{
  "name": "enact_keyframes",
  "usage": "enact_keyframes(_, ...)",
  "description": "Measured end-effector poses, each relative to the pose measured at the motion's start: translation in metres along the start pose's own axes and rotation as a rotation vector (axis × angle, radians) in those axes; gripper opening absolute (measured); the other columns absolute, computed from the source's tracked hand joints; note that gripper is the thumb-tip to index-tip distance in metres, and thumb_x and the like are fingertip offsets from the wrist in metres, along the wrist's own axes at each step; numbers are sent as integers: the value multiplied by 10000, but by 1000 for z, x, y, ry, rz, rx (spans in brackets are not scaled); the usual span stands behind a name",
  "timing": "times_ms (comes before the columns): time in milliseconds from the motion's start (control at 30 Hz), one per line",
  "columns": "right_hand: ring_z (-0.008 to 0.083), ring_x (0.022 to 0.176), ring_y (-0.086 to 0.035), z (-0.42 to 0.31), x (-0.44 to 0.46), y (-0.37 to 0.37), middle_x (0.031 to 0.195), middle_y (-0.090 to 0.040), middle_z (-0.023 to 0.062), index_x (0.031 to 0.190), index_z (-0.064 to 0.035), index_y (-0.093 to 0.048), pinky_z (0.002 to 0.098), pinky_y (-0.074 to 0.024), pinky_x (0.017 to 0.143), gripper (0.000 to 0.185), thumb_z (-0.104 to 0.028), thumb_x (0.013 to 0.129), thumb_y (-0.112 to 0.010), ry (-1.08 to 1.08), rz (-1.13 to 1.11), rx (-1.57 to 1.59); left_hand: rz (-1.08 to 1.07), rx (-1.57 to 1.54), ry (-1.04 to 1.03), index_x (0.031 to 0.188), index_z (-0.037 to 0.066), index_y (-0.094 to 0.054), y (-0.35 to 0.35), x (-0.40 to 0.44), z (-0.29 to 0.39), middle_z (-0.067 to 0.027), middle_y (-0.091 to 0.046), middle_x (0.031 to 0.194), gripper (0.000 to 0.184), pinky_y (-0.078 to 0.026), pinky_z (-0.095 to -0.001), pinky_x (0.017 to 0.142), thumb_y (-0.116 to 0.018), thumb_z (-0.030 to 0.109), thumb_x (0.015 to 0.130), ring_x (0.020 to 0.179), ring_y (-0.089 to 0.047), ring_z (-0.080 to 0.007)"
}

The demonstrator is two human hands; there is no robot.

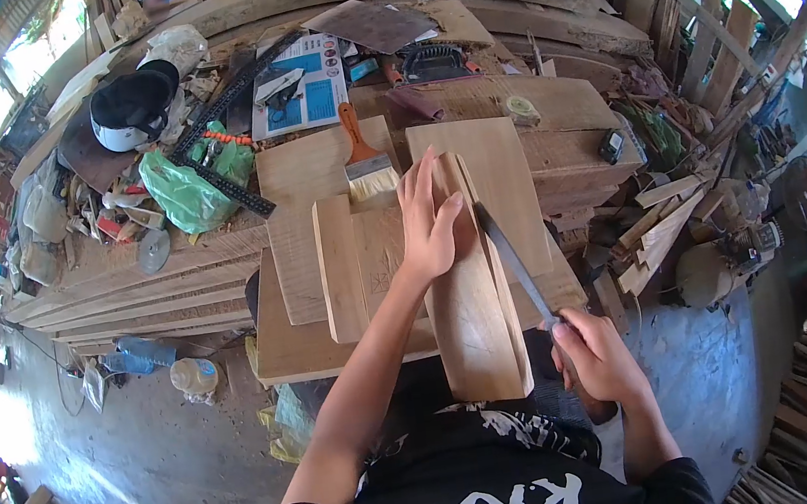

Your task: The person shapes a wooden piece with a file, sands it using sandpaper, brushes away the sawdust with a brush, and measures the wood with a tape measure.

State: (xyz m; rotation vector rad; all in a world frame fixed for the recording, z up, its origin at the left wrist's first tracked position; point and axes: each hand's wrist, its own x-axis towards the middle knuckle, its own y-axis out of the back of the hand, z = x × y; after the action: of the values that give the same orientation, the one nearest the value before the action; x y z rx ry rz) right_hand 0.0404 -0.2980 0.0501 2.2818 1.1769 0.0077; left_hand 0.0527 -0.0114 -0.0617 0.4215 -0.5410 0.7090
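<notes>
My left hand (431, 228) lies with its fingers spread on the upper part of a long wooden piece (479, 333) that has a raised edge and slants toward my body. A long flat metal file (518, 263) is in my right hand (592, 355), whose fingers wrap round its handle end. The blade runs up and left along the right edge of the wooden piece. Left of my left hand is another wooden block (340, 270). A wide paintbrush (367, 161) with an orange handle rests on a board (295, 185) behind it.
Behind are a black square ruler (224, 181), a green plastic bag (185, 193), a cap (130, 114) and a printed sheet (303, 93). A tape roll (521, 111) and a small black device (611, 146) lie on planks at the right. Bottles (195, 376) stand at the lower left.
</notes>
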Motion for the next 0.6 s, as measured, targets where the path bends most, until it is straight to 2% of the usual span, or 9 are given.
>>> enact_keyframes(100,120,479,-573,-1,12,-5,664,-598,65,1161,59,-608,275,-453,467,299,-181,1094,-442,-7,46,32,14,-23,-22,1514,-28,-383,-2,2,5,-236,-465,1472,657,-252,-479,1177,-545,238,936,1354,-390,-416)
enact_keyframes(333,111,487,-564,-22,56,-4,668,-580,54,1146,69,-600,274,-461,471,309,-200,1100,-454,127,85,19,67,-71,-48,1483,-26,-407,9,2,22,-222,-466,1473,604,-257,-472,1174,-523,235,951,1330,-411,-402)
enact_keyframes(367,112,487,-566,-25,60,-5,664,-578,55,1145,69,-599,276,-462,471,311,-204,1100,-457,122,76,8,93,-89,-57,1486,-26,-388,9,1,21,-215,-456,1470,606,-257,-456,1177,-530,198,941,1334,-418,-367)
enact_keyframes(467,118,491,-575,-29,67,-9,653,-578,57,1142,69,-598,280,-466,473,313,-209,1099,-461,108,40,-23,193,-278,-49,1495,-26,-363,11,-1,16,-210,-446,1459,626,-258,-436,1180,-540,149,921,1337,-422,-332)
enact_keyframes(500,121,493,-581,-29,65,-10,652,-581,60,1141,67,-598,281,-468,475,310,-207,1098,-460,102,27,-28,198,-263,-48,1470,-26,-369,14,-3,16,-196,-457,1420,609,-264,-423,1177,-541,101,900,1332,-427,-309)
enact_keyframes(600,128,498,-594,-30,45,-5,653,-594,68,1144,64,-600,285,-474,479,300,-195,1095,-457,80,-51,-20,153,-223,-6,1441,-8,-373,21,-4,9,-172,-449,1413,548,-242,-414,1192,-507,83,918,1354,-417,-290)
